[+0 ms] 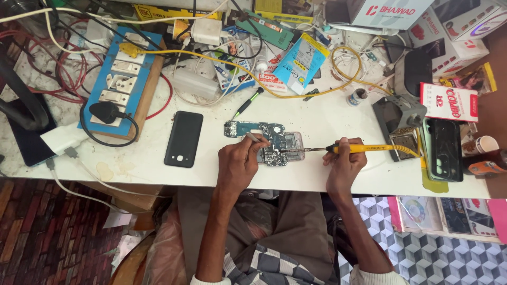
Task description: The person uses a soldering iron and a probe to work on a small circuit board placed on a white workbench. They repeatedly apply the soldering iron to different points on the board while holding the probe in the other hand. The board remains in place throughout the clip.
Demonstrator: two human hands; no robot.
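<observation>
Leftmost on our white desk (327, 174) sits a blue switchboard (127, 79) with a black plug in it, and beside that a black phone (184, 138) lies flat on its face, well apart from our hands; next our left hand (240, 163) rests at the near edge of the circuit board (266, 141), its grip pinched nearly closed on thin metal tweezers (253, 138) whose tips touch the board; the board lies flat mid-desk and we judge it light, stiff and fragile, best steadied by its bare edges, never by the small parts; to the right our right hand (344, 161) is curled tight round the yellow soldering iron (364, 149), tip on the board, with its stand (398, 119) just beyond
</observation>
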